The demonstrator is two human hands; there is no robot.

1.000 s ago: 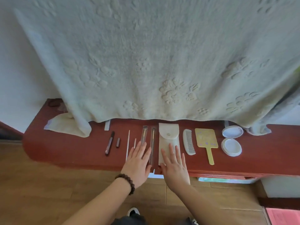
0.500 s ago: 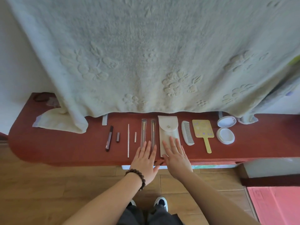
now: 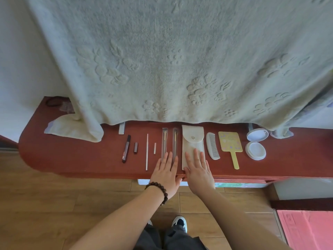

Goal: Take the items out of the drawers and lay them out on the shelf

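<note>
A row of small items lies on the red shelf (image 3: 72, 159): a dark pen-like stick (image 3: 126, 148) with its cap (image 3: 135, 147), a thin white stick (image 3: 147, 152), two wrapped brushes (image 3: 164, 141), a cream pouch (image 3: 192, 139), a white comb (image 3: 212, 148), a yellow hand mirror (image 3: 230, 146) and an open white compact (image 3: 256, 143). My left hand (image 3: 166, 175) lies flat with straight fingers over the near ends of the brushes. My right hand (image 3: 198, 170) lies flat on the lower part of the pouch. Neither hand holds anything.
A pale embossed blanket (image 3: 162, 60) hangs over the back of the shelf, its folded corner (image 3: 75, 130) resting at the left. A dark hair tie (image 3: 53, 102) sits at the far left. Wooden floor lies below, with a pink mat (image 3: 306, 230) at the right.
The view has shifted a little. Both hands stay flat at the shelf's front edge, with the left one now slightly nearer the edge.
</note>
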